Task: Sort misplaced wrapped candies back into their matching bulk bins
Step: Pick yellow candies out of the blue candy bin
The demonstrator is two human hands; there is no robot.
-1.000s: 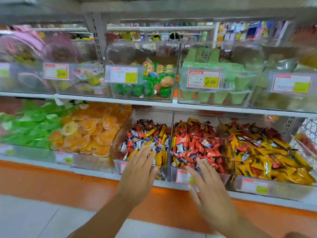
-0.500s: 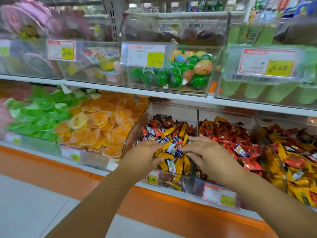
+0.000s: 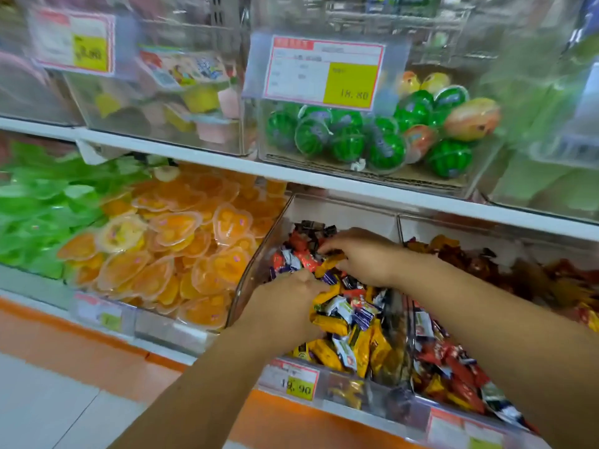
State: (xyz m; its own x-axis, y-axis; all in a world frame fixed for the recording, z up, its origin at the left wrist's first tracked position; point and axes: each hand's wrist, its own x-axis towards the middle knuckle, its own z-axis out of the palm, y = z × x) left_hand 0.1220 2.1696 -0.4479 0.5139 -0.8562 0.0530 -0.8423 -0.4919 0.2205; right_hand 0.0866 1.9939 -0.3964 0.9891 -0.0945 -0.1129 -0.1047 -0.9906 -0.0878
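**At the mixed bin, sorting barely begun**

Both hands dig into the bin (image 3: 259,267) of wrapped candies (image 3: 343,322). Yellow, red and blue wrappers lie jumbled, so most of the sorting seems left. The left hand (image 3: 285,306) is buried among them and the right hand (image 3: 363,257) curls over the pile. Whether either grasps a candy, I cannot tell. The price tag (image 3: 298,380) reads 19.90; the upper tag (image 3: 324,72), 18.80.

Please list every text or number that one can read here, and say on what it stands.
"18.80": yellow field of the upper tag on the ball bin.
"19.90", second digit unsure: lower tag on the candy bin.
Top-left tag: blurred, perhaps "8.80".
Bottom-right tag, jelly-bin tag, all small print and the wrappers: unreadable.
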